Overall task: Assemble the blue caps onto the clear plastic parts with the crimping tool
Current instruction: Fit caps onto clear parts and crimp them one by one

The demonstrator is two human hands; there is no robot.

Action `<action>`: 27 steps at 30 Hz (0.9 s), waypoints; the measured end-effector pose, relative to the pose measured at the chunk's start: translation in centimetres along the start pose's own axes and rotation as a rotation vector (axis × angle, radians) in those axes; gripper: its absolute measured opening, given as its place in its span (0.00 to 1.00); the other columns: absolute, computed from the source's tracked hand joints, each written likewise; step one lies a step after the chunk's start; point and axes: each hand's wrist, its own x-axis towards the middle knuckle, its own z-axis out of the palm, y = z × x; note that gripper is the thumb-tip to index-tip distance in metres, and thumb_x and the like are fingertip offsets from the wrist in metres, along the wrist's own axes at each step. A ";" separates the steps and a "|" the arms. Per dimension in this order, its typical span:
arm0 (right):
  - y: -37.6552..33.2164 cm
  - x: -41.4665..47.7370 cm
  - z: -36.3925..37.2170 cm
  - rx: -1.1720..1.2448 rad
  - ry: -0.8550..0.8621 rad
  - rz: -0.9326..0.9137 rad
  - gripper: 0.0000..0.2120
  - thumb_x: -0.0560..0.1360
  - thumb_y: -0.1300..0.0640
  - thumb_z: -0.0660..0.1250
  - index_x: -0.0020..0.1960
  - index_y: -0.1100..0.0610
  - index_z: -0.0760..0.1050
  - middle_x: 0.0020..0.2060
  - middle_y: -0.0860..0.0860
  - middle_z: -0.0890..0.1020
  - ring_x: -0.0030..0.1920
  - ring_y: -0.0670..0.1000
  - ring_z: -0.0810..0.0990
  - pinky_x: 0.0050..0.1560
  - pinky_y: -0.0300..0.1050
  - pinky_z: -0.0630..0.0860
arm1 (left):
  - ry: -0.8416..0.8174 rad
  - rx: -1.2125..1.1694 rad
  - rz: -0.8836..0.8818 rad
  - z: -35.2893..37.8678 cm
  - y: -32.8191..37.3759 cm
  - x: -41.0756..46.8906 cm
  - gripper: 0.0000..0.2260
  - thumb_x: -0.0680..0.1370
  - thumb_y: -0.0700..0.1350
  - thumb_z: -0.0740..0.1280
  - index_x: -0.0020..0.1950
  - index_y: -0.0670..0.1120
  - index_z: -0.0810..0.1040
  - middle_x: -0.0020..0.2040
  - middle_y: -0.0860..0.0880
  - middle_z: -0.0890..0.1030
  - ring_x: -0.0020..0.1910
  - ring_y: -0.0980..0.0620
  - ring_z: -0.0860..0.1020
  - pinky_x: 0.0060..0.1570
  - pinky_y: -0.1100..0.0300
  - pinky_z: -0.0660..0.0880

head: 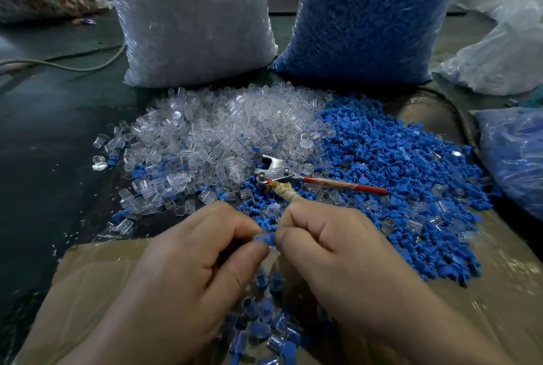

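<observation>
Blue cap point(266, 238) pinched between my left hand point(188, 253) and right hand point(332, 247), fingers curled; crimping tool point(282, 172) lying on parts pile beyond.

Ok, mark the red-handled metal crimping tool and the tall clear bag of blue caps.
red-handled metal crimping tool point(275, 166): head view, metal head.
tall clear bag of blue caps point(367, 11): head view, front face.

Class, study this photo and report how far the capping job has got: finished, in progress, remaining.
Done: a small heap of capped pieces lies in the cardboard box under the hands. In hand: the left hand and right hand pinch one blue cap between them; the crimping tool lies on the pile. Left: big loose piles of clear parts and blue caps, plus two full bags behind. Most work likely remains.
</observation>
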 end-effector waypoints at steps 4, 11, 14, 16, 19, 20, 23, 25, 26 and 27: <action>0.0 0.0 0.2 -0.463 -0.013 -0.165 0.07 0.78 0.43 0.54 0.52 0.44 0.68 0.44 0.42 0.75 0.43 0.44 0.73 0.43 0.48 0.72 | -0.054 0.089 -0.049 -0.2 -0.9 0.0 0.12 0.74 0.60 0.63 0.49 0.58 0.83 0.42 0.63 0.79 0.42 0.63 0.79 0.41 0.65 0.76; -0.3 -0.2 0.2 -0.579 -0.153 -0.197 0.07 0.77 0.44 0.54 0.45 0.46 0.63 0.46 0.44 0.76 0.46 0.51 0.74 0.38 0.49 0.60 | -0.171 0.100 0.086 -0.1 -0.2 0.0 0.10 0.73 0.59 0.64 0.45 0.56 0.82 0.40 0.62 0.80 0.39 0.61 0.80 0.35 0.57 0.80; -0.2 -0.2 -0.1 -0.602 -0.226 -0.196 0.11 0.76 0.43 0.54 0.38 0.48 0.62 0.38 0.43 0.72 0.40 0.49 0.70 0.34 0.45 0.60 | -0.193 0.123 0.124 -0.1 -0.1 0.0 0.08 0.73 0.58 0.65 0.43 0.56 0.81 0.39 0.61 0.78 0.38 0.60 0.79 0.34 0.58 0.79; 0.0 -0.1 0.0 -0.610 -0.226 -0.203 0.13 0.75 0.43 0.53 0.36 0.48 0.62 0.35 0.44 0.72 0.37 0.47 0.70 0.34 0.45 0.63 | -0.159 0.119 0.092 -0.1 -0.2 -0.1 0.08 0.73 0.59 0.65 0.44 0.57 0.81 0.40 0.62 0.77 0.38 0.64 0.78 0.34 0.59 0.78; 0.7 0.1 0.0 -0.573 -0.114 -0.158 0.12 0.76 0.42 0.51 0.41 0.47 0.68 0.37 0.44 0.75 0.38 0.44 0.73 0.41 0.47 0.74 | 0.092 0.184 -0.072 -0.2 -1.1 0.0 0.13 0.76 0.65 0.62 0.49 0.60 0.79 0.41 0.64 0.76 0.39 0.65 0.76 0.35 0.61 0.74; 1.0 0.3 0.2 -0.590 -0.053 -0.152 0.13 0.77 0.41 0.51 0.45 0.47 0.69 0.40 0.44 0.75 0.38 0.45 0.74 0.41 0.48 0.75 | 0.157 0.214 -0.137 -0.2 -1.4 0.1 0.16 0.76 0.67 0.60 0.53 0.60 0.79 0.43 0.65 0.75 0.40 0.64 0.76 0.37 0.59 0.74; 1.4 0.7 0.9 -0.690 0.086 -0.150 0.16 0.78 0.36 0.51 0.60 0.43 0.64 0.49 0.43 0.75 0.43 0.50 0.76 0.36 0.48 0.70 | 0.078 0.382 -0.261 0.1 -1.8 0.5 0.29 0.70 0.71 0.53 0.63 0.59 0.77 0.52 0.61 0.77 0.47 0.55 0.79 0.46 0.53 0.76; 1.6 1.4 1.4 -0.743 0.104 -0.134 0.20 0.78 0.34 0.52 0.65 0.42 0.59 0.55 0.44 0.74 0.44 0.53 0.77 0.33 0.48 0.65 | -0.001 0.489 -0.246 0.6 -1.6 0.7 0.29 0.72 0.69 0.52 0.63 0.57 0.80 0.54 0.57 0.80 0.51 0.52 0.80 0.48 0.53 0.76; 1.6 1.7 1.6 -0.758 0.114 -0.126 0.20 0.78 0.34 0.52 0.64 0.43 0.59 0.56 0.45 0.74 0.43 0.54 0.76 0.32 0.48 0.62 | -0.003 0.506 -0.236 0.8 -1.6 0.8 0.26 0.74 0.67 0.55 0.61 0.56 0.82 0.52 0.57 0.81 0.50 0.51 0.80 0.47 0.54 0.77; 1.6 2.0 1.7 -0.771 0.122 -0.118 0.20 0.77 0.33 0.52 0.63 0.43 0.60 0.56 0.46 0.74 0.42 0.55 0.75 0.31 0.48 0.61 | 0.005 0.510 -0.230 0.9 -1.6 1.0 0.22 0.75 0.65 0.59 0.59 0.55 0.83 0.50 0.56 0.81 0.48 0.51 0.81 0.45 0.55 0.77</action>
